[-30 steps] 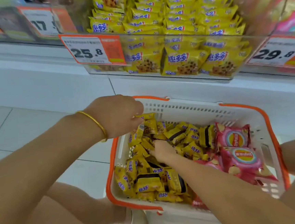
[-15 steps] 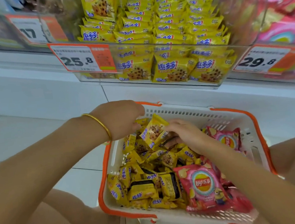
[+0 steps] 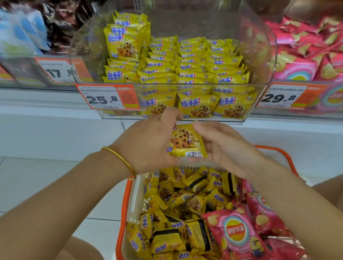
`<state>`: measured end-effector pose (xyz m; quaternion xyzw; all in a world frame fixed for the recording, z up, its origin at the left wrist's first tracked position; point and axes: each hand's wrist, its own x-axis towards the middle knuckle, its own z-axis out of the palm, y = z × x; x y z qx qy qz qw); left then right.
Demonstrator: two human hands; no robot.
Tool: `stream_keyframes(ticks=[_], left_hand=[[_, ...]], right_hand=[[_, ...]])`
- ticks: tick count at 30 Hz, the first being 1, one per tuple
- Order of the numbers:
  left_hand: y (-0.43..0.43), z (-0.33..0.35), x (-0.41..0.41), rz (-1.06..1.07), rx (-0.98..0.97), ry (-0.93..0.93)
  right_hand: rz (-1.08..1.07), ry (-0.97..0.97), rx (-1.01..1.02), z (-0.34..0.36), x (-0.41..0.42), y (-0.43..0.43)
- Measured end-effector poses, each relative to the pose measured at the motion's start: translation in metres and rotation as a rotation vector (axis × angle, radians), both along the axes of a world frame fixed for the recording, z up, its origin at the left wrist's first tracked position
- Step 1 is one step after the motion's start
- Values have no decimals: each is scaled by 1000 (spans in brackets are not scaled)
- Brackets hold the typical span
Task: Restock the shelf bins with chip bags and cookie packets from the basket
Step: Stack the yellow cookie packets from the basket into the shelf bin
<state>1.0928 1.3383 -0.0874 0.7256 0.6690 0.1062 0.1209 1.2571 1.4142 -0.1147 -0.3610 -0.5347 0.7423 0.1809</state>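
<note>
Nearest the viewer, the basket [image 3: 134, 201] sits low in the head view, its orange rim open on top. Beyond its left rim lies bare tiled floor [image 3: 36, 179]. Inside the basket, loose cookie packets [image 3: 180, 212] fill the left and middle, and a red chip bag [image 3: 235, 234] lies over more red bags along the right side.

Both forearms cross above the basket, so its far rim is largely hidden behind them. Just above that far rim, the left hand [image 3: 147, 146], with a gold bangle [image 3: 119, 157] at its wrist, grips one cookie packet [image 3: 185, 141], its fingers curled round the left side. The right hand [image 3: 224, 146] has its fingers nearly straight and touching the packet's right edge, so the packet is held upright between the two hands, clear of the basket's contents.

Beyond the basket runs the white shelf [image 3: 39, 104]. Directly behind the hands, a clear bin [image 3: 262, 45] stands on it, its open top above the level of the hands. Stocked cookie packets [image 3: 192, 65] lie in rows in the bin, with room left above them. The orange price tag [image 3: 107, 99] marked 25.8 hangs at the bin's front left. Up and right of the basket, a second tag [image 3: 281, 97] reads 29.8 before a bin of pink bags [image 3: 305, 56]. Up and left of the basket, the goods are blurred.
</note>
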Motion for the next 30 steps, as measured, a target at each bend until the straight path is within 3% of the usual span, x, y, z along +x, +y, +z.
stream_keyframes(ticks=[4,8,11,16,22,30], left_hand=[[-1,23,-15,-55,224,-83],[0,45,-47,136,490,-71],[3,43,-75,279,434,47],[9,29,-87,239,146,295],[6,27,-89,237,146,282],[6,22,-92,203,201,272]], right_hand=[[78,-57,318,45,-14,9],[10,20,496,96,-43,41],[-127,-79,650,107,-87,78],[-106,-228,827,84,-165,109],[-119,-263,1032,65,-204,122],[-137,-306,1032,58,-214,124]])
